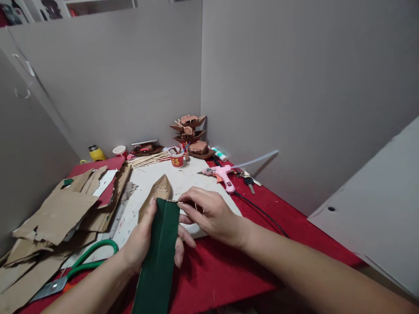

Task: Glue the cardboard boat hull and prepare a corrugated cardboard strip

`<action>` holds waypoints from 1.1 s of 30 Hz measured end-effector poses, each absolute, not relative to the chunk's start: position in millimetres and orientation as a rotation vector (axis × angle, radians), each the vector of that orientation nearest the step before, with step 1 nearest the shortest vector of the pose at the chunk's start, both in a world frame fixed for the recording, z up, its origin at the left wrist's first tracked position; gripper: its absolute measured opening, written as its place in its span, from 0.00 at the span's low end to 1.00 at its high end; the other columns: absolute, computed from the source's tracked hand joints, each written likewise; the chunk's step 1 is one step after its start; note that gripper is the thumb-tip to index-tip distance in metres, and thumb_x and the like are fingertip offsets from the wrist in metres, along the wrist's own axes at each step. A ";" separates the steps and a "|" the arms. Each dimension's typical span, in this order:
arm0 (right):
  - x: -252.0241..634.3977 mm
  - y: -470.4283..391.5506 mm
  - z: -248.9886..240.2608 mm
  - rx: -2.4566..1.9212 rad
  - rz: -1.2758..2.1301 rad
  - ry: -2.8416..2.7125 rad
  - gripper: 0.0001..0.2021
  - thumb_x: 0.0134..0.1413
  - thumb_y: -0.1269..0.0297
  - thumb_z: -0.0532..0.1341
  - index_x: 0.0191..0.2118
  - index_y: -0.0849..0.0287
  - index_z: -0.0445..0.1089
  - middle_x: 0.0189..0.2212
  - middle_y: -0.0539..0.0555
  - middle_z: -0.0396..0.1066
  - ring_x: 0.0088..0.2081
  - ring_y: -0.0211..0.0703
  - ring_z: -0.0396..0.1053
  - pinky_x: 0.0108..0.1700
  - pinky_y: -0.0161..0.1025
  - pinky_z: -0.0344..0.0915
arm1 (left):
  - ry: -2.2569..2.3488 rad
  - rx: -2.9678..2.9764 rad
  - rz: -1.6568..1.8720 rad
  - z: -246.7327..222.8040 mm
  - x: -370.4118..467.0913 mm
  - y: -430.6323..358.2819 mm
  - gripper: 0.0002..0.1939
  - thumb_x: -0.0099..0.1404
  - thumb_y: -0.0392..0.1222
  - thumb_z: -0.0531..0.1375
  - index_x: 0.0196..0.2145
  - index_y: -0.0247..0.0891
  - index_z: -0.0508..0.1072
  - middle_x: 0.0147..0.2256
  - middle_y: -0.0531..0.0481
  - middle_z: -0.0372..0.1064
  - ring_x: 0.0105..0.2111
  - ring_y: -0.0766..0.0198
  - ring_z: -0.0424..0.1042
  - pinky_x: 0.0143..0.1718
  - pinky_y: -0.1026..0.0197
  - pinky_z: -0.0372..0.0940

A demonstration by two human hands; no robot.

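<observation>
A long strip of green-faced cardboard (160, 253) runs up from the bottom of the head view. My left hand (144, 237) is wrapped around it, thumb on the left edge and fingers showing past the right edge. At the strip's upper right corner, my right hand (212, 213) pinches the torn top edge between thumb and forefinger. Just behind the strip lies a brown cardboard boat hull (159, 189), partly hidden by the strip and my left hand. A pink hot glue gun (224, 174) rests beyond my right hand, with a clear glue stick in its back.
Cut cardboard pieces (62, 209) pile up on the left, beside green-handled scissors (88, 257). Thin wooden sticks (147, 160), a red paper cup (176, 158) and stacked brown model boats (190, 128) stand at the back. Grey walls (262, 78) enclose the red-covered table (229, 270).
</observation>
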State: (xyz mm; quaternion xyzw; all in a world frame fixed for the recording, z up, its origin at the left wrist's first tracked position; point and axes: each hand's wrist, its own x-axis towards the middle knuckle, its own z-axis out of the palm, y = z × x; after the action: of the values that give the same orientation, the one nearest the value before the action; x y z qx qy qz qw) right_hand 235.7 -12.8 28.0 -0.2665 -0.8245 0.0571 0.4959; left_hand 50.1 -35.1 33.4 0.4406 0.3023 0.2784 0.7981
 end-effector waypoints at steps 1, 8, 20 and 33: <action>236.2 -13.0 28.3 -0.622 0.118 -2.005 0.06 0.63 0.70 0.54 0.36 0.60 0.67 0.28 0.54 0.71 0.29 0.38 0.67 0.32 0.34 0.64 | 0.642 0.941 0.593 33.2 50.1 -35.0 0.42 0.62 0.70 0.38 0.44 0.27 0.71 0.32 0.36 0.76 0.19 0.62 0.71 0.21 0.64 0.62; 239.5 -13.1 29.1 -0.552 0.051 -2.079 0.09 0.64 0.71 0.52 0.38 0.62 0.69 0.28 0.56 0.72 0.31 0.41 0.69 0.34 0.37 0.66 | 0.635 0.938 0.574 34.6 50.6 -35.0 0.43 0.62 0.71 0.40 0.44 0.27 0.72 0.31 0.38 0.76 0.19 0.63 0.71 0.21 0.64 0.63; 236.6 -13.5 27.8 -0.614 0.099 -2.034 0.07 0.63 0.70 0.53 0.35 0.60 0.67 0.28 0.54 0.70 0.29 0.39 0.67 0.33 0.35 0.64 | 0.641 0.916 0.536 36.8 50.9 -34.3 0.43 0.63 0.70 0.39 0.44 0.26 0.73 0.31 0.37 0.76 0.18 0.62 0.72 0.21 0.64 0.64; 236.0 -14.1 22.9 -0.596 0.003 -2.177 0.06 0.62 0.72 0.49 0.35 0.59 0.61 0.28 0.54 0.67 0.28 0.40 0.63 0.30 0.36 0.61 | 0.699 0.975 0.460 33.2 46.8 -29.4 0.49 0.62 0.71 0.36 0.32 0.21 0.77 0.20 0.38 0.72 0.17 0.62 0.69 0.20 0.65 0.60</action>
State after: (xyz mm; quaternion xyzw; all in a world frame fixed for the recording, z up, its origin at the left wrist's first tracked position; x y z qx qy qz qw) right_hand 236.0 -14.1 22.9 -0.2385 -0.8718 0.0011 0.4278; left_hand 46.8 -29.4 33.2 0.4545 0.3260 0.2145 0.8007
